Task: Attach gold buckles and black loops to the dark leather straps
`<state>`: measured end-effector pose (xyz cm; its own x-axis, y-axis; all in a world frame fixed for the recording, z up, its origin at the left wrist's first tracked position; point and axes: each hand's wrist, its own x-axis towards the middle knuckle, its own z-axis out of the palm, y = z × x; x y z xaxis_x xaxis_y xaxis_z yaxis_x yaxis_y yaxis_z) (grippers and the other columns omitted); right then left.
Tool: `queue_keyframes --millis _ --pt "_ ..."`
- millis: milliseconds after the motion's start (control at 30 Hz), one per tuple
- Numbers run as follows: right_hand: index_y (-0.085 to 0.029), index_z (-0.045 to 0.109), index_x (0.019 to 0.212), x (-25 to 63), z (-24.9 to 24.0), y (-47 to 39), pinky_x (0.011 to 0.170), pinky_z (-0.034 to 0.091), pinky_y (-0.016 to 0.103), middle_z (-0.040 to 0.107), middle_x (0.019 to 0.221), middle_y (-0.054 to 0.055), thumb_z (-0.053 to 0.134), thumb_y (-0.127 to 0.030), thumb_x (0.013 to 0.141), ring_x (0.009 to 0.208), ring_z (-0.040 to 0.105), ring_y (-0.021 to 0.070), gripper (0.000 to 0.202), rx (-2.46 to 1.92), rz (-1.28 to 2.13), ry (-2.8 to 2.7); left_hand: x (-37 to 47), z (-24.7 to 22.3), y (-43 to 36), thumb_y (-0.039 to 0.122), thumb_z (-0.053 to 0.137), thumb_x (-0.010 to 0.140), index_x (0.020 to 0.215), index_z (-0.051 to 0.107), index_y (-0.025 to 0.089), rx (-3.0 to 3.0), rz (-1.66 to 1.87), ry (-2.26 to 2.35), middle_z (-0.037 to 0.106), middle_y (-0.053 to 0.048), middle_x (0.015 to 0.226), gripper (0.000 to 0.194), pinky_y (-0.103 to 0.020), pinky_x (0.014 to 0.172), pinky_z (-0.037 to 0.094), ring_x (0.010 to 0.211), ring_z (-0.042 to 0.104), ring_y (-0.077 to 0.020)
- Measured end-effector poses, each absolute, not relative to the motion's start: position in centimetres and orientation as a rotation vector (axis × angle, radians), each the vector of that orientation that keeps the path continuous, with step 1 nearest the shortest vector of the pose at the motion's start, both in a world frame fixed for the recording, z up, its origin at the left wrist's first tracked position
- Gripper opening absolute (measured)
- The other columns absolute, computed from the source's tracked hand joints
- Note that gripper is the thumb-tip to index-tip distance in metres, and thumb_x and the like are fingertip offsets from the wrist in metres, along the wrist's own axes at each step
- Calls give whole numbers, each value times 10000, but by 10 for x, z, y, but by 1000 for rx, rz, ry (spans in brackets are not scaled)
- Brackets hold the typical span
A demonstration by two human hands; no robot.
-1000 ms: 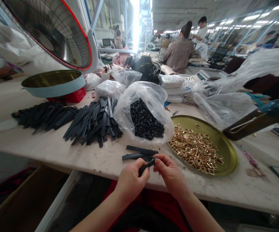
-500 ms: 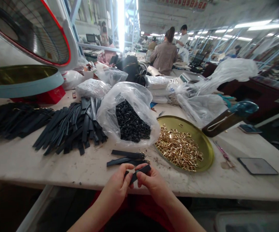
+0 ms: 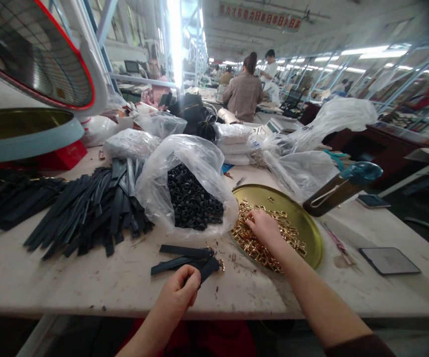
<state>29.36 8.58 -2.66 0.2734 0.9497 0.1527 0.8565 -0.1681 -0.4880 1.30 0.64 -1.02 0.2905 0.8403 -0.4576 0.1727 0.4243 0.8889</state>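
Left hand [image 3: 177, 287] pinches a dark strap [image 3: 209, 267] between thumb and bent fingers; the right hand [image 3: 264, 225] keeps a narrow shape, fingertips dipped among gold buckles [image 3: 291, 235], and from where I stand I cannot tell whether it has hold of one. Under both runs a long pale table [image 3: 251, 300]. A broad heap of dark straps [image 3: 88, 208] fans out across its left side, next to a clear plastic bag [image 3: 153, 193] with its mouth gaping. Just right of the bag sits a round gold-coloured tray [image 3: 313, 238] (the buckles lie thickest toward its left). Two loose straps [image 3: 183, 250] lie just beyond the left hand. Smallest of all, black loops [image 3: 190, 198] crowd the bag.
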Motion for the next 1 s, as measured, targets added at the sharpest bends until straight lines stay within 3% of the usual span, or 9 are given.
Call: queue_keyframes --millis 133,267,433,600,800,1000 --pt "-183 539 630 291 -24 86 695 378 303 548 736 37 572 -155 698 722 523 185 81 -2029 244 -1673 14 -6 6 458 538 693 632 412 203 1092 609 1268 332 103 413 291 -187 404 156 384 220 -60" --pt "-199 519 709 258 -11 51 631 387 272 550 697 7 508 -244 775 650 516 154 81 -1904 305 -1698 17 8 5 430 534 698 634 403 208 1151 642 1269 366 98 433 266 -190 416 191 388 241 -65" --pt "-220 443 707 193 3 2 484 377 243 519 551 -44 560 -377 741 489 486 120 200 -1478 1085 -1305 20 26 2 329 466 741 644 487 192 1418 671 1250 417 63 492 169 -215 498 301 483 391 -106" --pt "-181 498 714 168 8 -21 545 419 249 568 560 -35 698 -400 645 516 512 101 304 -1220 1557 -934 4 23 -10 284 435 784 746 566 185 1655 654 1347 496 40 588 169 -229 563 323 569 463 -127" --pt "-160 579 721 162 2 -31 560 424 232 551 619 -25 728 -405 633 553 509 86 300 -1127 1684 -641 -5 14 -26 263 411 805 746 567 185 1677 621 1331 536 27 636 184 -228 584 331 613 492 -133" --pt "-196 587 797 142 -16 -43 550 376 207 535 643 -50 756 -319 622 540 454 70 272 -1106 1576 -613 -2 8 -29 276 413 814 692 537 177 1647 606 1250 525 27 623 200 -227 601 345 621 490 -133"
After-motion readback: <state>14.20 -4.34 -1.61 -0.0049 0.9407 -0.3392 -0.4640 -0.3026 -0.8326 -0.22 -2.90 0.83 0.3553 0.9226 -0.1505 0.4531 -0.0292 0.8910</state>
